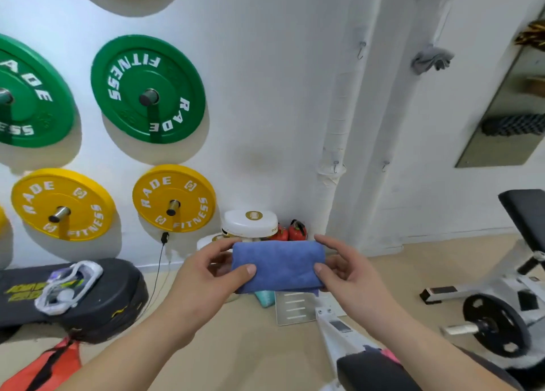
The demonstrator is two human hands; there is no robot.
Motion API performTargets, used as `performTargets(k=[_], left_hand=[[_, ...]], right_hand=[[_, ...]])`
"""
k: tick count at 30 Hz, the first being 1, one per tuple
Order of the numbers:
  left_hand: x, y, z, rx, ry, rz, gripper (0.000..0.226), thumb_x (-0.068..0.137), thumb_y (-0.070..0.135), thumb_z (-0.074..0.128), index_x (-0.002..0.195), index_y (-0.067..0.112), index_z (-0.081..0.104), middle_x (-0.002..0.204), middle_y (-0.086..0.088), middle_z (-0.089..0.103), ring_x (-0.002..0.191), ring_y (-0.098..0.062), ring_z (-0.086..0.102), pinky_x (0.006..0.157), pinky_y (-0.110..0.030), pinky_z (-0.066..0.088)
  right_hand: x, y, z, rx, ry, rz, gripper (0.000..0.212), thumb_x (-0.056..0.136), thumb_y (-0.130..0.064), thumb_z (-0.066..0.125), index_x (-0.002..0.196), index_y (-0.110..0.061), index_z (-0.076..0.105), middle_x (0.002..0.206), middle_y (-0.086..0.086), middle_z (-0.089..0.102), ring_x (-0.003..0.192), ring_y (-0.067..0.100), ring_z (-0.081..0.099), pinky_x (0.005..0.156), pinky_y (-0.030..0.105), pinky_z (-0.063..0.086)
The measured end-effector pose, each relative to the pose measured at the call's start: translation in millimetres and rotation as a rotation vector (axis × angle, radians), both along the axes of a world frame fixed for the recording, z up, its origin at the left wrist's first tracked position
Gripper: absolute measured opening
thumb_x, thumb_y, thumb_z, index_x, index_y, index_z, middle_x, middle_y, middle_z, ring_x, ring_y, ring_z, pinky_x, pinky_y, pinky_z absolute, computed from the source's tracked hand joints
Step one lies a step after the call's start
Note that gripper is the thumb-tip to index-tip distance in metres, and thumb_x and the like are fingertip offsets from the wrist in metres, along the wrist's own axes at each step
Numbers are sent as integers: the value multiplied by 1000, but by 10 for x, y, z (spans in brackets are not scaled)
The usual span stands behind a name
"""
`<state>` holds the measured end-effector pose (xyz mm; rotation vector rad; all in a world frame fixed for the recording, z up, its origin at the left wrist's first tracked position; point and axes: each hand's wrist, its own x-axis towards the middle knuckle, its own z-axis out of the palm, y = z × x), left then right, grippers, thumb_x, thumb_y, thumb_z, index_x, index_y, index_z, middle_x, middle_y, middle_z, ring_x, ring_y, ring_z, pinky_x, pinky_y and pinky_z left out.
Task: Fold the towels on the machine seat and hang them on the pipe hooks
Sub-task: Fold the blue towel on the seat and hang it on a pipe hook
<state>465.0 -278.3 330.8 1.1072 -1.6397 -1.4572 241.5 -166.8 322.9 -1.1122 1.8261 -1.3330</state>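
Your left hand [206,275] and right hand [348,269] pinch the folded blue terry towel [280,266]; folding looks done, so next lift it onto a bare metal pipe hook [361,50].

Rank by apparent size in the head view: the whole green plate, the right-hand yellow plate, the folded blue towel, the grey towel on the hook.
Largest: green plate.
Next: yellow plate and blue towel, about alike; the towel is nearer the camera, so unranked.
Smallest: grey towel.
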Motion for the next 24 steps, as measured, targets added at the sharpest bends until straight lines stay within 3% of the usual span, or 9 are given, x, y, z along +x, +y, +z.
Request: performTargets(k=[2, 6, 10, 12, 15, 17, 21, 24], left_hand=[[52, -330, 133, -9, -1, -41, 42, 83, 13, 83, 115, 38, 71, 106, 4, 74, 87, -10, 76, 81, -35, 65], [-220, -937, 301, -61, -23, -127, 48, 86, 8, 75, 121, 40, 66, 108, 8, 70, 84, -2, 74, 73, -24, 63], [-886, -1490, 548, -109, -17, -208, 48, 86, 2, 66, 119, 36, 64, 106, 6, 72, 78, -5, 74, 55, -14, 55], [-1307, -1748, 716, -136, 1, -255, 47, 86, 3, 67, 122, 34, 63, 106, 3, 73, 79, -9, 76, 59, -17, 57], [-1937, -2208, 981, -193, 32, -307, 42, 90, 10, 70, 124, 35, 60, 109, 0, 72, 86, -15, 77, 75, -30, 63], [-2316, -2521, 1231, -227, 58, -322, 38, 92, 18, 71, 122, 38, 60, 108, 1, 72, 89, -18, 77, 81, -35, 63], [-3017, -3140, 1796, -305, 108, -341, 33, 93, 26, 70, 117, 45, 61, 106, 5, 75, 90, -18, 77, 89, -38, 61], [-3463, -3602, 2160, -329, 151, -350, 32, 93, 27, 70, 119, 42, 62, 102, 5, 76, 85, -16, 78, 86, -36, 61]], right_hand=[[84, -267, 82, 2, -21, -55, 46, 96, -5, 63, 123, -43, 63, 97, 7, 77, 87, 16, 76, 72, 20, 60], [-65, -700, 261, 5, 29, -143, 41, 97, -10, 62, 119, -44, 60, 91, 12, 76, 86, 28, 75, 82, 33, 62], [-543, -1046, 595, -26, 77, -217, 38, 96, -9, 61, 120, -39, 56, 87, 10, 72, 68, 13, 68, 65, 23, 56], [-893, -1227, 784, -32, 105, -266, 37, 96, -11, 61, 120, -40, 55, 88, 10, 74, 71, 14, 71, 67, 24, 57], [-1502, -1594, 1089, -40, 186, -310, 33, 96, -19, 61, 114, -45, 53, 86, 10, 76, 86, 29, 75, 84, 41, 61], [-1902, -1877, 1354, -68, 219, -329, 28, 97, -22, 61, 112, -45, 53, 85, 15, 75, 88, 35, 74, 87, 47, 60], [-2615, -2481, 1957, -112, 252, -347, 24, 99, -24, 61, 115, -39, 53, 88, 15, 76, 84, 33, 76, 86, 42, 61], [-3077, -2979, 2357, -116, 284, -352, 22, 99, -23, 60, 113, -39, 55, 86, 9, 79, 83, 30, 77, 86, 43, 63]])
